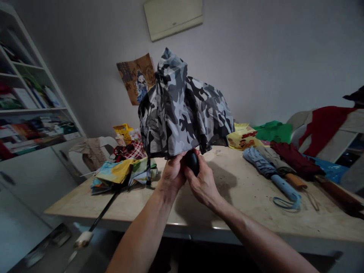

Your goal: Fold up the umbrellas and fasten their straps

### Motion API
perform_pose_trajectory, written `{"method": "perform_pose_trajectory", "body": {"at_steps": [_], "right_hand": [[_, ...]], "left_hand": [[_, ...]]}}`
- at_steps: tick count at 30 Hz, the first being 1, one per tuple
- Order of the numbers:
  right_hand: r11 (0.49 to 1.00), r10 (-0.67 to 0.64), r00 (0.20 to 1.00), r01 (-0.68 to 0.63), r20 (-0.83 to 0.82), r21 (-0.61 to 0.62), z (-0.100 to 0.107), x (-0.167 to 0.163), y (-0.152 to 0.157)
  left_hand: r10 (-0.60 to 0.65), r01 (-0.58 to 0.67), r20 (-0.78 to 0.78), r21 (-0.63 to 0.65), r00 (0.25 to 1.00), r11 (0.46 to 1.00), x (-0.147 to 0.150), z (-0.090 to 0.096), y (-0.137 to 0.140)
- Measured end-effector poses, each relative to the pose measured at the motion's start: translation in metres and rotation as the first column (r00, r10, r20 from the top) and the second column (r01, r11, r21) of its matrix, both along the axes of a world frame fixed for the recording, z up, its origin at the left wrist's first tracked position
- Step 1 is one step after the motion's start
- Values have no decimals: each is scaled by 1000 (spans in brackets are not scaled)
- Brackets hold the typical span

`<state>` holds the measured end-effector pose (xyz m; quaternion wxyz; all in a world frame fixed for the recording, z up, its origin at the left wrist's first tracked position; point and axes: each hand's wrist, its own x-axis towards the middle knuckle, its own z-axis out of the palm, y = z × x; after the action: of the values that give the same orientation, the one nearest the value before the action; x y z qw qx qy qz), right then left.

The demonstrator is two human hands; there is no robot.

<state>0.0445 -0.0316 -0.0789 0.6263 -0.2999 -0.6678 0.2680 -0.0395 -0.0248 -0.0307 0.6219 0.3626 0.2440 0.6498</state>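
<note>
A grey, black and white camouflage umbrella (182, 110) is held up over the table, its loose canopy partly spread and hanging in folds. Its black handle (192, 162) points down toward me. Around that handle my right hand (201, 180) is closed, with the thumb along its side. My left hand (174, 172) is closed at the top of the handle, just under the canopy's lower edge, and its fingertips are partly hidden. The shaft inside the canopy cannot be seen. A dark strap hangs from the canopy's left side.
On the table (241, 204), a multicoloured umbrella (119, 174) lies left, its shaft past the front edge. At right lie a blue umbrella (261, 163), a beige umbrella (274, 159) and a maroon umbrella (298, 159). Bags (244, 136) stand behind; chairs flank the table.
</note>
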Motion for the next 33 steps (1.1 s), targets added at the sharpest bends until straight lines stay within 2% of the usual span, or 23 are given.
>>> {"method": "perform_pose_trajectory", "body": {"at_steps": [6,13,16,19,23,29,33], "right_hand": [[999,2,1000,-2,-3,-50,6,-2,-4],[998,22,1000,-22,-7,-55,16,-5,-3],[995,47,999,-47,-3,-85,12,-6,-6],[992,54,998,-52,16,-112,8,-7,-9],[995,33,999,-32,9,-92,9,-4,-7],[1000,4,999,-2,-48,31,34,3,12],[998,-13,997,18,-82,57,55,6,23]], "left_hand": [[55,-54,-8,50,998,997,-3,7,6],[137,-144,62,126,989,982,-6,26,20],[123,-129,61,96,990,987,-8,36,22],[100,-107,67,117,993,987,-10,45,23],[75,-79,33,139,997,987,-9,47,24],[59,-56,-25,108,998,993,2,45,23],[18,-22,29,115,999,993,11,51,20]]}}
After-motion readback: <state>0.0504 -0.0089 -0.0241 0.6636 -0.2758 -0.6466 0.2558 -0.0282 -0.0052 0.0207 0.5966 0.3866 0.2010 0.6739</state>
